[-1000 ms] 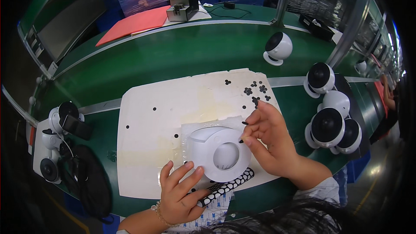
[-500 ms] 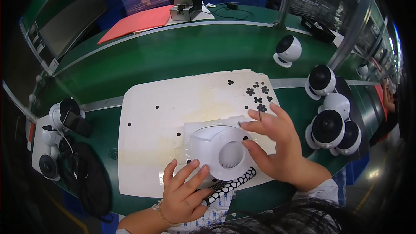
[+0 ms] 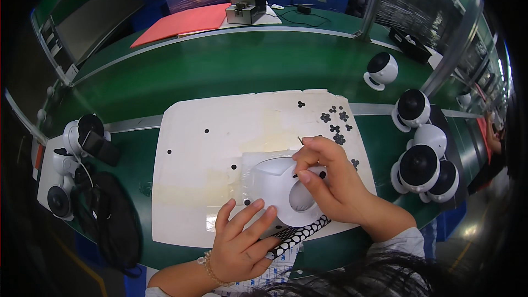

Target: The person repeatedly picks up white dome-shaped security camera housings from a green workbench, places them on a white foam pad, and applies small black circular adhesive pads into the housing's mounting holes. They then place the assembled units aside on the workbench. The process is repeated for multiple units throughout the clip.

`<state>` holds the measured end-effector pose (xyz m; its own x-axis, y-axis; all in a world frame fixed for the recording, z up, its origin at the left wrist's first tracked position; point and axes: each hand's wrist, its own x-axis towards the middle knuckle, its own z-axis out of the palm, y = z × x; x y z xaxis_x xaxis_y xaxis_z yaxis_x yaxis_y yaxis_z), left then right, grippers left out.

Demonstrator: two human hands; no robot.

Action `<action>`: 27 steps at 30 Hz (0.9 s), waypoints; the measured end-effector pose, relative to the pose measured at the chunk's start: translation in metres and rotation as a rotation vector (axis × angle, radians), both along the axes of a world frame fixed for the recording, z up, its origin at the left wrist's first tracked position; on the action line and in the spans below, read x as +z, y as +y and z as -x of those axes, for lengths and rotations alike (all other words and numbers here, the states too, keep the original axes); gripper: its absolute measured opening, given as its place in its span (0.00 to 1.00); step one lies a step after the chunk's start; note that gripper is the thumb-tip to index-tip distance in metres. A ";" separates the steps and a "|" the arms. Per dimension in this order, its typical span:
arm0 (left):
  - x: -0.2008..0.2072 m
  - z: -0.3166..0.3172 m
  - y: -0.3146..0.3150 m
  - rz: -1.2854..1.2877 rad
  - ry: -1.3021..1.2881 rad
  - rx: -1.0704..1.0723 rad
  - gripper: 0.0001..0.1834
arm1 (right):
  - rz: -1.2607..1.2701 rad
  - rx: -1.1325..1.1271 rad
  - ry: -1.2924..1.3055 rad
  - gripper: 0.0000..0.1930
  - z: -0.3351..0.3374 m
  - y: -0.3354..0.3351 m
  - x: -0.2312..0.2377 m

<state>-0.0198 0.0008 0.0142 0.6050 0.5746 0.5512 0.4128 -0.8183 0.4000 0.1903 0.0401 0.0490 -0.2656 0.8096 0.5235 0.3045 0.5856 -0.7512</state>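
A white rounded plastic housing [image 3: 270, 186] with a round opening lies on a clear plastic bag [image 3: 247, 159], over a pale board. My left hand [image 3: 242, 242] rests at its near left, three fingers fanned out toward it. Between that hand's index finger and thumb is the end of a curled sheet of black dots [image 3: 301, 235] on white backing. My right hand [image 3: 335, 181] is over the housing's right side, fingertips pinched at the ring. A small dark piece shows under them, and a thin dark edge stands above the fingers. One black dot [image 3: 323, 175] sits beside the thumb.
Loose black dots and dot clusters [image 3: 339, 139] lie on the pale board [image 3: 187, 187]. White-and-black ball-shaped cameras [image 3: 419, 168] stand at the right, others [image 3: 59, 201] at the left by a black bag [image 3: 113, 214]. A metal box [image 3: 246, 6] stands on the back shelf.
My right hand has moved left and its raised, spread fingers have closed at the housing's ring. The left hand stays by the housing. The whole view has shifted slightly.
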 end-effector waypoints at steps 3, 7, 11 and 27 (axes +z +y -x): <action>0.000 -0.001 0.001 0.000 -0.007 -0.004 0.09 | -0.224 -0.084 -0.212 0.22 -0.002 0.000 0.006; 0.003 -0.001 0.001 -0.006 0.006 0.009 0.08 | -0.501 -0.291 -0.622 0.20 0.001 -0.014 0.011; 0.001 0.000 0.002 -0.026 0.022 0.028 0.08 | -0.399 -0.361 -0.788 0.17 0.001 -0.030 0.024; -0.003 -0.001 0.005 -0.044 -0.053 0.029 0.05 | -0.118 -0.065 -0.409 0.02 0.004 -0.035 0.002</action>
<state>-0.0192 0.0057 0.0112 0.5575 0.5662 0.6072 0.4157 -0.8235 0.3862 0.1865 0.0051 0.0507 -0.4211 0.7720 0.4761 0.6021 0.6305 -0.4899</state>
